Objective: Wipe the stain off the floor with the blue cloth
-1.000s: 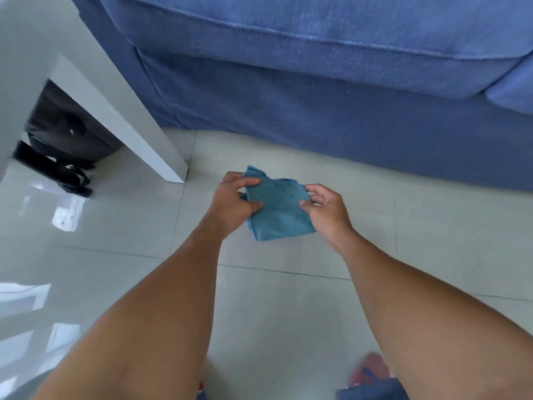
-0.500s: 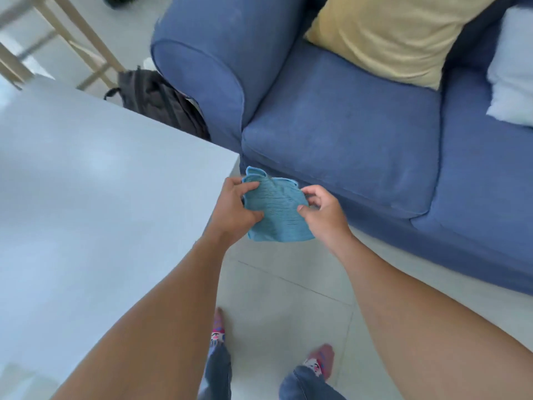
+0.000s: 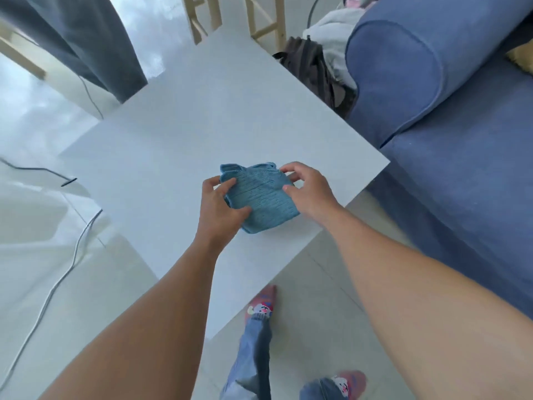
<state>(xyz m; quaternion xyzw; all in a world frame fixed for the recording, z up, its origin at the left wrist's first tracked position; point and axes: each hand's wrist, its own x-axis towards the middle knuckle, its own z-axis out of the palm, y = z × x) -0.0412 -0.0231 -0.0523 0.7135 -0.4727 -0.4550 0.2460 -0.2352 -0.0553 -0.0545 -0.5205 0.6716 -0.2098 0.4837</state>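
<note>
The folded blue cloth [image 3: 261, 196] is over the near corner of a white table [image 3: 178, 134], held between both hands. My left hand [image 3: 217, 207] grips its left edge with thumb and fingers. My right hand [image 3: 307, 190] pinches its right edge, fingers curled over the far corner. Whether the cloth rests on the tabletop or hangs just above it, I cannot tell. No stain shows on the pale tiled floor [image 3: 311, 313] in view.
A blue sofa [image 3: 447, 116] stands to the right, a dark backpack [image 3: 314, 70] beside its arm. Wooden chair legs [image 3: 259, 15] stand beyond the table. Cables [image 3: 66, 255] trail on the floor at left. A grey curtain [image 3: 95, 41] hangs at top left. My feet [image 3: 261, 306] are below.
The view has risen from the floor by the sofa and swung left over the white table. Both hands have kept hold of the blue cloth, which is now over the tabletop.
</note>
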